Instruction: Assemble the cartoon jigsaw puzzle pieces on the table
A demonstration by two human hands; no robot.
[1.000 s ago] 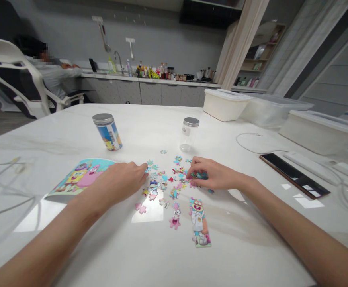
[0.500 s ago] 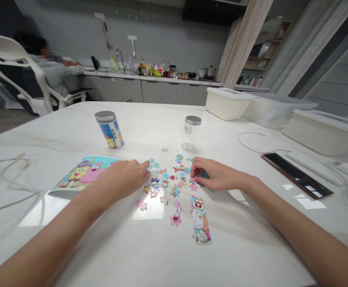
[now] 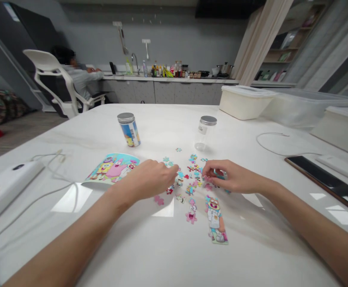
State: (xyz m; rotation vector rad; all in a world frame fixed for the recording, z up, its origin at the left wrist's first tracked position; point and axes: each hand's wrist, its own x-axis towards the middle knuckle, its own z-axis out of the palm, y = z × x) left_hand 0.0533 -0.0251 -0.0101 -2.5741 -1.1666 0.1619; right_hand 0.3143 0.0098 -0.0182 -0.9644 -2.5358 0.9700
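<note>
My left hand (image 3: 154,178) hovers over or touches the left part of a spread of loose jigsaw pieces (image 3: 194,167), fingers curled and pressed together. Whatever lies under its fingertips is hidden. On the right of the spread my right hand (image 3: 229,175) is curled, thumb and fingertips closed at a pink puzzle piece (image 3: 205,180); blue pieces show beneath its palm. Nearer me lie a joined strip of puzzle (image 3: 216,221) with a cartoon figure and a small joined pink face section (image 3: 191,215). A loose pink piece (image 3: 159,200) sits below my left hand.
A curved picture sheet (image 3: 114,167) lies left. Behind stand a printed jar (image 3: 130,131) and a clear jar (image 3: 202,135), both lidded. A phone (image 3: 326,179), cables and storage boxes (image 3: 245,103) are right; a white device (image 3: 12,187) is left. A person sits at the far counter.
The view has turned left, so everything appears farther right. My left hand has moved right over the pieces, covering more of them. My right hand stays at nearly the same pieces.
</note>
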